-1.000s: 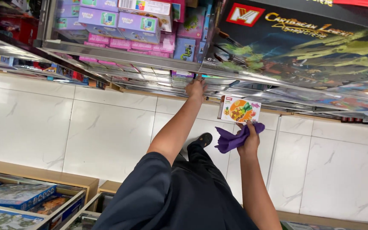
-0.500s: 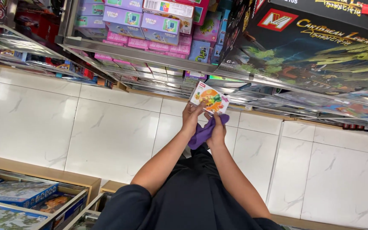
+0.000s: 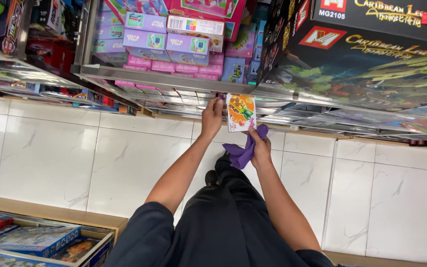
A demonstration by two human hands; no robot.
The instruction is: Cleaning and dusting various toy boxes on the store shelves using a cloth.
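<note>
A small white toy box with an orange and green picture [image 3: 240, 111] is held up just in front of the metal shelf edge [image 3: 174, 84]. My left hand [image 3: 212, 117] grips its left side. My right hand [image 3: 260, 148] holds its lower right corner together with a crumpled purple cloth [image 3: 242, 151] that hangs below the box. Both arms reach out over my dark clothing toward the shelf.
Purple and pink toy boxes [image 3: 174, 44] fill the shelf above. A large dark box with green artwork [image 3: 371, 59] stands to the right. White marble floor tiles [image 3: 50, 158] lie below. A low wooden display with boxed sets [image 3: 30, 240] sits at bottom left.
My right hand brought the small box and cloth left and up toward the shelf. My left hand came off the shelf edge and now grips the box too.
</note>
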